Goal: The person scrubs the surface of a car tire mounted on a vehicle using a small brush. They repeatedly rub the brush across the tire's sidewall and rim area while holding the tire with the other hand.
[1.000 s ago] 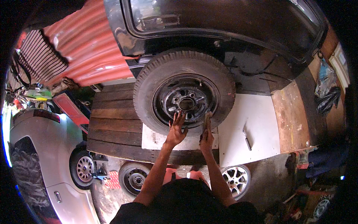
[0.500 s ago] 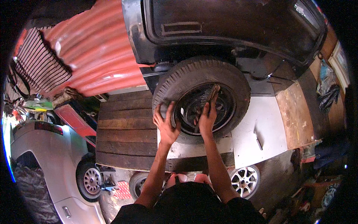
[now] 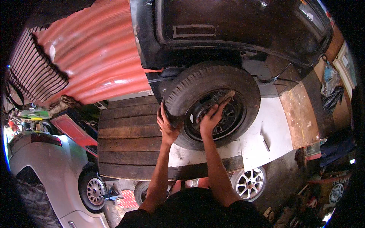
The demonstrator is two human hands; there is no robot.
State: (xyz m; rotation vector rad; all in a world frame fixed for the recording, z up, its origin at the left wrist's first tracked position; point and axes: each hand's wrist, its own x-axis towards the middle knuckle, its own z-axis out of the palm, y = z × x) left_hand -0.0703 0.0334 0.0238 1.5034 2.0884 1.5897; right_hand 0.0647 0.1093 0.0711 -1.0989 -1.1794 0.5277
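Over the tabletop, the tyre probably handles as heavy and stiff, its rubber tread offering good grip and its dark rim perhaps slicker, so 2 opposite sides of the tread seem the best hold. At the tyre's left edge, the left hand lays open, spread fingers against it; across the rim, the right hand curls its fingers closed around a brush, likely light and rigid, best held by its handle.
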